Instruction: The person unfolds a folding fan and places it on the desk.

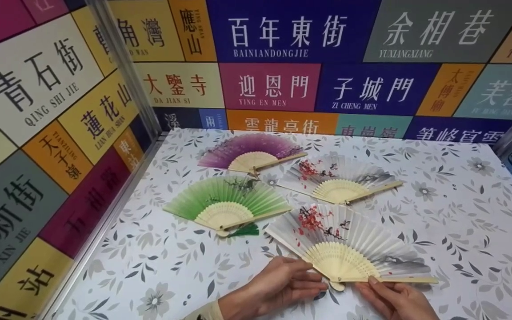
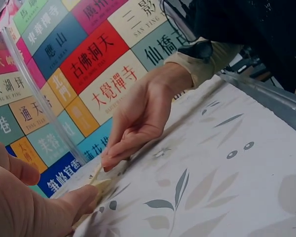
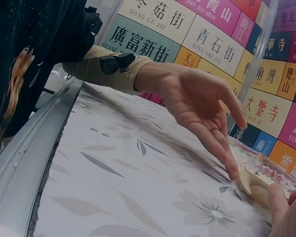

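Observation:
A spread folding fan (image 1: 358,235), grey-white with red blossoms, small birds and pale wooden ribs, lies nearest me on the table. My right hand (image 1: 396,298) pinches its right outer stick, thumb on top; the left wrist view shows the fingertips on that stick. Beside the fan's left rib, my left hand (image 1: 282,282) reaches with extended fingers. From the right wrist view, its fingertips touch the edge of the fan (image 3: 245,182) while the thumb stays apart. A green fan (image 1: 256,195) with a dark green tassel (image 1: 245,230) lies spread to the left.
Behind are a spread purple fan (image 1: 260,144) and another grey-white fan (image 1: 349,171) with red blossoms. A white leaf-patterned cloth (image 1: 149,249) covers the table. Colourful panels with Chinese street names (image 1: 269,86) stand along the back and sides.

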Demonstrator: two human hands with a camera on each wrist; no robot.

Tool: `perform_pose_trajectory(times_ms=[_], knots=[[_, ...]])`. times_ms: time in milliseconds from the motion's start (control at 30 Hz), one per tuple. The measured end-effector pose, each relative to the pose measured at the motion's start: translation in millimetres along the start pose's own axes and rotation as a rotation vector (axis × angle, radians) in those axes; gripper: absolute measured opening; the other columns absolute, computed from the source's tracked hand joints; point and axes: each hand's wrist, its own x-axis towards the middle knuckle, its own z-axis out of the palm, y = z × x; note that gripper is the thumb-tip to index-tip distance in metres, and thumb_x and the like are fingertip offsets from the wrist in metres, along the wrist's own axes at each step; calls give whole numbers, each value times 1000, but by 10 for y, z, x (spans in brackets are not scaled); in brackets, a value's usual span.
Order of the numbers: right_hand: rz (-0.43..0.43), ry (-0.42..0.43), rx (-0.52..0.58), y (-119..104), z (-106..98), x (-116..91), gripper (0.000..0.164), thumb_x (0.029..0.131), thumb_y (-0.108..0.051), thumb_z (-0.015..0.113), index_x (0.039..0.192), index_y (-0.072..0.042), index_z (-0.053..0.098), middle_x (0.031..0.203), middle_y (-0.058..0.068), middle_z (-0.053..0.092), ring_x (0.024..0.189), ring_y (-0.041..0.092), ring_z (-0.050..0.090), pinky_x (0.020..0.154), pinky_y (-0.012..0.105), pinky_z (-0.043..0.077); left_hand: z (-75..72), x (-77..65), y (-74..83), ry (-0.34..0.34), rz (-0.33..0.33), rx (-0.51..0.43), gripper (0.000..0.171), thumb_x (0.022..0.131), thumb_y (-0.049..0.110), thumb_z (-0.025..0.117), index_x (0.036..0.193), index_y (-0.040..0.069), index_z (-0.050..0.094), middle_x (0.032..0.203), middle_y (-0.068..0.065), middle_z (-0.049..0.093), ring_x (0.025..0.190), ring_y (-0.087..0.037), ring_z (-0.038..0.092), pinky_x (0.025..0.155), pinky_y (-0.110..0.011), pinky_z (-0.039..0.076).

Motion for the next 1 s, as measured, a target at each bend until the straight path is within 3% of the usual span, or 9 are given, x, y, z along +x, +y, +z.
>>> perform_pose_trajectory(times_ms=[100, 167, 300, 433, 500, 600, 700, 833, 1000], knots=[[36, -53, -34, -10, -43, -25, 30, 89, -19, 78, 107, 3, 71, 104, 16, 76, 99, 17, 75, 95, 22, 59, 2, -63, 1, -3, -21, 12, 41, 98, 15, 60, 127, -10, 46, 117, -31, 67, 106, -38, 71, 96, -42, 61], [60, -73, -60, -18, -66, -46, 32, 90, -22, 77, 109, 3, 71, 107, 16, 76, 101, 17, 74, 95, 24, 60, -2, -99, -2, -5, -39, 20, 42, 98, 15, 60, 128, -10, 45, 117, -31, 67, 106, -39, 71, 96, -43, 61], [117, -46, -45, -9, -93, -114, 32, 90, -18, 76, 111, 5, 70, 105, 20, 76, 101, 23, 75, 97, 31, 61, -9, -132, -2, -26, -57, 45, 42, 99, 17, 60, 128, -9, 46, 118, -29, 67, 108, -38, 71, 97, -43, 61], [163, -29, -69, 20, -97, -186, 27, 90, -17, 76, 106, 5, 72, 98, 21, 76, 94, 27, 76, 92, 34, 63, -22, -135, 22, -31, -1, 85, 40, 100, 17, 59, 129, -8, 48, 117, -27, 70, 107, -36, 72, 97, -41, 61], [156, -62, -120, 10, -90, -216, 28, 91, -21, 76, 105, 4, 72, 96, 20, 77, 93, 26, 76, 89, 34, 64, -37, -128, 63, -27, 72, 142, 40, 99, 16, 60, 131, -6, 50, 116, -24, 71, 106, -34, 72, 95, -41, 62], [118, -176, -143, -75, -76, -243, 29, 96, -25, 69, 110, 0, 71, 100, 14, 78, 96, 22, 76, 91, 32, 64, -73, -102, 168, -7, 229, 272, 39, 98, 16, 62, 132, -1, 53, 117, -18, 72, 107, -31, 72, 96, -41, 62], [24, -265, -146, -224, -47, -245, 24, 102, -26, 61, 115, -8, 69, 104, 6, 77, 98, 18, 75, 92, 30, 63, -110, -46, 310, 15, 403, 411, 36, 98, 16, 63, 132, 5, 57, 121, -14, 71, 113, -30, 68, 100, -43, 60], [-216, -258, -232, -455, 25, -238, 23, 105, -24, 55, 118, -9, 65, 106, 2, 74, 97, 17, 72, 90, 32, 64, -139, 47, 507, 83, 618, 616, 30, 99, 18, 62, 129, 16, 60, 121, -3, 72, 115, -19, 67, 99, -36, 60], [-549, -180, -383, -797, 111, -128, 37, 104, -25, 56, 125, 5, 59, 112, 8, 73, 101, 20, 70, 91, 35, 63, -180, 177, 824, 209, 860, 841, 29, 99, 17, 62, 127, 21, 62, 120, 4, 71, 112, -10, 67, 98, -26, 59]])
